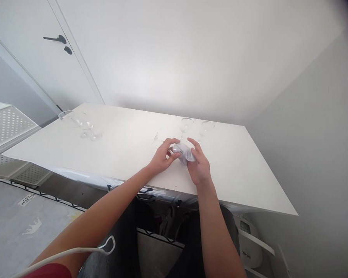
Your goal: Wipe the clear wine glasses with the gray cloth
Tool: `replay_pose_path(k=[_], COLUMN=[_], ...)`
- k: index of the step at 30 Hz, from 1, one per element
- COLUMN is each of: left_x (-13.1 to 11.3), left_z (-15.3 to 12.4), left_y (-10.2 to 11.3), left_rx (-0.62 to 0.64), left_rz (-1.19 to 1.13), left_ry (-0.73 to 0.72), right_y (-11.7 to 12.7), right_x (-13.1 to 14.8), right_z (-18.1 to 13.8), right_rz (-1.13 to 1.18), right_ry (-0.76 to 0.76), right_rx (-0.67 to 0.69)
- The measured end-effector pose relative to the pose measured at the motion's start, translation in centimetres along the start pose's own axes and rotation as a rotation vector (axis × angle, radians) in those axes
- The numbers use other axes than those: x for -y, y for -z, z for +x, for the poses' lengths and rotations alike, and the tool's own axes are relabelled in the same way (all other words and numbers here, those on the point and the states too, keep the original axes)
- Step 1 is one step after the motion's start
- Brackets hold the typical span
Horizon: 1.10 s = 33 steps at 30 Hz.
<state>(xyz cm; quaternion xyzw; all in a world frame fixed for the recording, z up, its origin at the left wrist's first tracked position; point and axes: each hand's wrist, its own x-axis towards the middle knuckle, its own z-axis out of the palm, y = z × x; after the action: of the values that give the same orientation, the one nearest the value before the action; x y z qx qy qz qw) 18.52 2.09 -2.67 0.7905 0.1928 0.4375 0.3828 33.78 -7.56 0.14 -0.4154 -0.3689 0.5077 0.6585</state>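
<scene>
My left hand [164, 156] is closed around a clear stemmed glass lying sideways, its foot and stem [156, 138] sticking out to the left. A light grey cloth [185, 151] covers the bowl end, so most of the bowl is hidden. From the right, my right hand [200, 164] grips that cloth with the thumb against it, while the index finger stretches up and away. Just beyond my hands, two more stemmed glasses stand upright: one glass [187, 121] straight ahead and another glass [207, 125] to its right.
The white table [127, 146] stands against a white wall. Several clear glasses [82, 120] are grouped at its far left. A white perforated rack [10, 121] is beside the left end. A white cable [75, 250] hangs across my left forearm.
</scene>
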Motion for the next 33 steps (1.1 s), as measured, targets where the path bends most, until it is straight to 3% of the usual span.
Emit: replay_pose_path(k=[3, 8, 13, 16, 19, 22, 25, 29, 33], left_x=[0.1, 0.1, -0.2, -0.3, -0.3, -0.1, -0.1, -0.2, 0.2], left_z=[-0.1, -0.6, -1.0, -0.8, -0.8, -0.9, -1.1, -1.3, -1.0], left_y=[-0.2, -0.5, -0.9, -0.8, -0.6, -0.4, -0.4, -0.2, 0.0], left_rx=[0.009, 0.005, 0.001, -0.051, -0.093, -0.052, -0.061, -0.051, 0.009], left_rz=[0.038, 0.283, 0.543, 0.514, 0.401, 0.29, 0.279, 0.309, 0.201], left_ry=[-0.009, -0.192, -0.209, -0.127, -0.078, -0.119, -0.099, 0.034, 0.128], right_y=[-0.1, -0.1, 0.1, -0.1, -0.2, -0.1, 0.0, 0.7, 1.8], right_x=[-0.2, 0.6, 0.2, 0.0, 0.3, 0.8, 1.3, 2.6, 3.2], right_z=[0.0, -0.3, -0.1, 0.0, 0.0, -0.2, -0.6, -1.3, -1.5], right_rz=[0.069, 0.091, 0.001, -0.009, 0.045, 0.021, -0.12, -0.481, -0.733], right_ry=[0.015, -0.061, 0.053, 0.109, 0.044, 0.029, 0.098, 0.252, 0.292], right_rx=[-0.017, 0.114, -0.049, -0.107, -0.036, 0.024, 0.057, 0.14, 0.258])
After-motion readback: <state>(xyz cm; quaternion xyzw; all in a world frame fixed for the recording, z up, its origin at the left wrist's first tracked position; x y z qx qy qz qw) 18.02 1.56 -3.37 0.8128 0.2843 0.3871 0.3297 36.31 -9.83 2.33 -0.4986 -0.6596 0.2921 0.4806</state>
